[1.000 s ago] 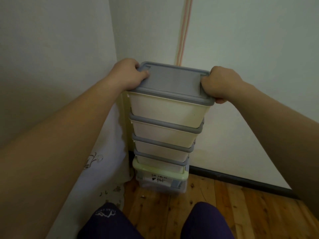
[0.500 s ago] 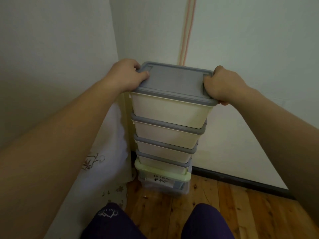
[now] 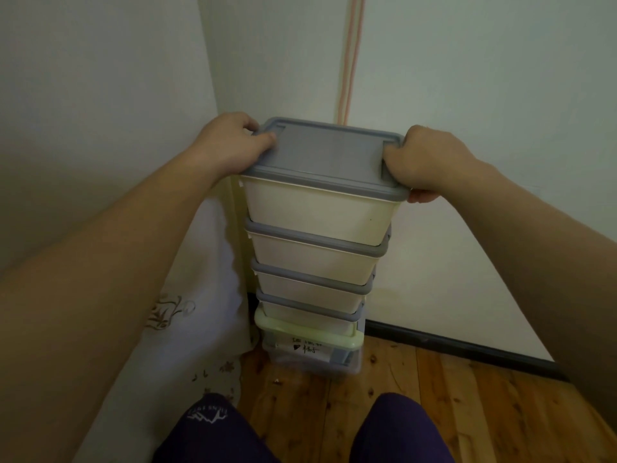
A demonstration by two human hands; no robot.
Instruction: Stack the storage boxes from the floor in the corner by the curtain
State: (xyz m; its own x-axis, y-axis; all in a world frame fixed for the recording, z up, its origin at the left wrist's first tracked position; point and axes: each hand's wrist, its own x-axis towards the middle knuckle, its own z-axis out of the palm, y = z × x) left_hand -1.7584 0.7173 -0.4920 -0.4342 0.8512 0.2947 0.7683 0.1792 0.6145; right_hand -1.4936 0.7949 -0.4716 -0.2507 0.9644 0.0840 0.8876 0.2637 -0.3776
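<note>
A stack of several storage boxes stands in the corner. The top box [image 3: 320, 212] is cream with a grey lid [image 3: 327, 152]. Three more cream boxes with grey lids [image 3: 314, 259] sit under it. At the bottom is a clear box with a pale green lid [image 3: 300, 349] and a handwritten label. My left hand [image 3: 230, 145] grips the top lid's left edge, thumb on top. My right hand [image 3: 420, 162] grips the lid's right edge, fingers curled under the rim.
A white curtain [image 3: 187, 315] with an embroidered motif hangs at the left, touching the floor beside the stack. A pink cord [image 3: 349, 61] runs down the wall behind. Wooden floor [image 3: 467, 406] and a dark skirting board [image 3: 450, 345] lie to the right. My purple-clad knees [image 3: 397, 429] are at the bottom.
Both hands keep their grip on the top box. The view has shifted slightly; the stack looks the same.
</note>
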